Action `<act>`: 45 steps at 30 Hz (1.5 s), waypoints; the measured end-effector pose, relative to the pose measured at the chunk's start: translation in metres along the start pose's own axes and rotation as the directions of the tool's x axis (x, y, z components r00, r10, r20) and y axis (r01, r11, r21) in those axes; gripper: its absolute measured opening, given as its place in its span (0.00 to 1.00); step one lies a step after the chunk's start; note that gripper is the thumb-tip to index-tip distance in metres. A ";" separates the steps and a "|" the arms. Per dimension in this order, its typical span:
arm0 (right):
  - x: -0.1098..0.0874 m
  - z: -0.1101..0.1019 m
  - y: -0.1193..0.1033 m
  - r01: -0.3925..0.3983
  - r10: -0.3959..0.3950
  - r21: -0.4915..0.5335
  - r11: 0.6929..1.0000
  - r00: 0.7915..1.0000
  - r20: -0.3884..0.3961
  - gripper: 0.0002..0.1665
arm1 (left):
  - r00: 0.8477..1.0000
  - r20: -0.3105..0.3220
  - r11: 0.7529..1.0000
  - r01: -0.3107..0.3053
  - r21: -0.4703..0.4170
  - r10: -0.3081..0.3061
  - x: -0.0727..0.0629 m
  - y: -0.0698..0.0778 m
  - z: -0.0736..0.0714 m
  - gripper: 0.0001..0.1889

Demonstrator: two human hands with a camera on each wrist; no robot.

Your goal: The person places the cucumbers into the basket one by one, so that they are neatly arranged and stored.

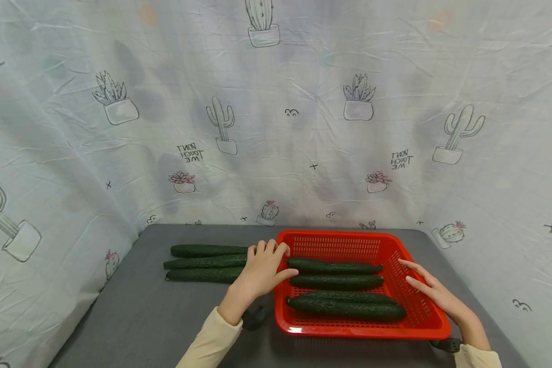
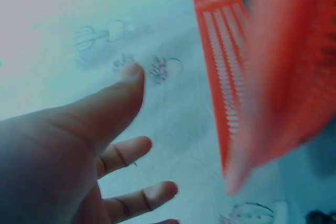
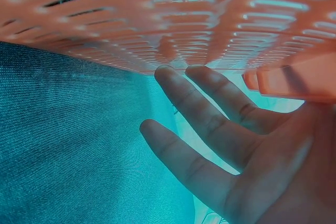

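Note:
A red plastic basket (image 1: 363, 332) with slotted walls sits on the grey table, with several dark green cucumbers (image 1: 338, 281) lying crosswise inside. My left hand (image 1: 263, 268) is at the basket's left rim, its thumb stretched toward the cucumbers. In the left wrist view, the spread thumb (image 2: 118, 95) and fingers stand apart from the red wall (image 2: 218, 61). My right hand (image 1: 439, 296) is at the right rim, two digits reaching over its inner side. The right wrist view shows three nearly straight fingers (image 3: 210, 121) beneath the slotted wall (image 3: 173, 24), fingertips right at it.
Three more cucumbers (image 1: 207, 261) lie side by side on the grey table (image 1: 133, 306), left of the basket and partly behind my left hand. A pale cloth (image 1: 280, 133) printed with cacti hangs behind the table and along both sides.

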State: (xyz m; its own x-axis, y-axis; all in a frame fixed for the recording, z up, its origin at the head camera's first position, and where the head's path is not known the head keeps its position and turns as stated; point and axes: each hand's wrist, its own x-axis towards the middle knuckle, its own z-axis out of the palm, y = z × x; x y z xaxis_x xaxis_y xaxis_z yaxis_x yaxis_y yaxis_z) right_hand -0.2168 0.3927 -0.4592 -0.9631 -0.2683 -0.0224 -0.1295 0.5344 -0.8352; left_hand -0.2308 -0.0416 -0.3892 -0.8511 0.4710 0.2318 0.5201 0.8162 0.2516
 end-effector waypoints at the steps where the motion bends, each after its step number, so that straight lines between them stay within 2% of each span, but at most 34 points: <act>1: 0.000 0.000 0.000 0.000 0.000 -0.001 1.000 1.000 -0.001 0.30 | 1.000 -0.011 1.000 0.002 0.002 -0.002 -0.001 -0.003 0.002 0.21; 12: 0.000 0.002 0.002 -0.011 0.011 0.008 1.000 1.000 -0.004 0.31 | 0.989 -0.142 0.999 0.045 -0.010 -0.046 -0.018 -0.040 0.015 0.17; 21: 0.001 0.002 0.001 0.001 -0.001 0.005 1.000 1.000 -0.007 0.30 | 0.976 -0.182 0.992 0.123 -0.011 -0.123 -0.035 -0.076 0.030 0.17; 27: 0.001 0.001 0.001 0.007 -0.007 0.004 1.000 1.000 -0.011 0.30 | 0.972 -0.173 0.987 0.159 -0.010 -0.158 -0.045 -0.100 0.039 0.20; 35: 0.000 0.001 0.001 0.008 -0.008 -0.002 1.000 1.000 -0.013 0.30 | 0.970 -0.120 0.975 0.217 0.051 -0.210 -0.057 -0.133 0.047 0.22; 45: 0.000 0.002 0.000 0.004 -0.004 -0.003 1.000 1.000 -0.015 0.31 | 0.970 -0.048 0.965 0.242 0.105 -0.238 -0.066 -0.160 0.048 0.22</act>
State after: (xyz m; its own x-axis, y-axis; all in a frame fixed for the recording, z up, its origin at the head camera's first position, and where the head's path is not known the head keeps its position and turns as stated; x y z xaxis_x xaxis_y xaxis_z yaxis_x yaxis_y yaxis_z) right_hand -0.2161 0.3918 -0.4603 -0.9659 -0.2588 -0.0108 -0.1341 0.5353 -0.8339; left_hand -0.2617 -0.1874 -0.4895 -0.9459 0.2468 0.2105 0.2888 0.9363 0.2000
